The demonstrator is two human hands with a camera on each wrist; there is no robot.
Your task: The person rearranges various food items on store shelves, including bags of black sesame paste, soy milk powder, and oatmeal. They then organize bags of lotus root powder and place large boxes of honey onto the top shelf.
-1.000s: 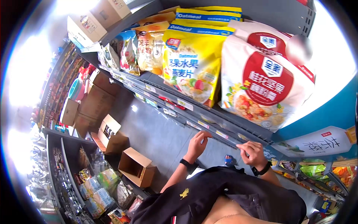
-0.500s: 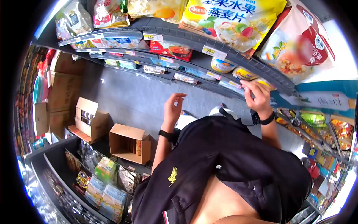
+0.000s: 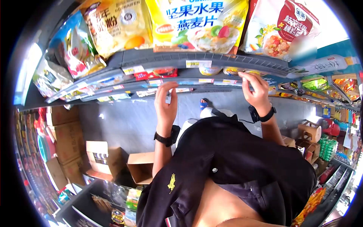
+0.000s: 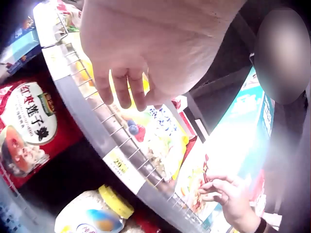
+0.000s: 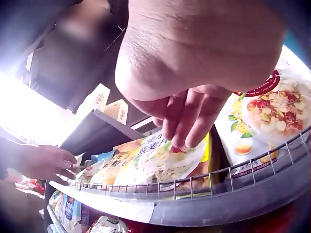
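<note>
My left hand (image 3: 166,103) is held up before the shelf edge, fingers loosely bent, holding nothing. To its right my right hand (image 3: 256,92) hangs in front of the shelf with relaxed fingers and nothing in them. Above both hands a yellow oatmeal bag (image 3: 196,28) stands on the top shelf, between an orange-and-cream bag (image 3: 117,26) and a pink-and-white bag (image 3: 280,28). In the left wrist view the left hand (image 4: 150,48) has its fingers over the wire rail. The right hand (image 5: 194,63) in the right wrist view appears before the yellow bag (image 5: 165,162).
Below the top shelf (image 3: 159,60) are a red packet (image 3: 155,73) and yellow-lidded tubs. Open cardboard boxes (image 3: 141,166) stand on the floor at the left. Further shelves with goods run along the left and right sides.
The head view has shifted, so the bags and shelf edge sit differently in it. The left hand is now closer to the shelf edge, its fingers less curled than a second ago. Both hands remain without anything in them.
</note>
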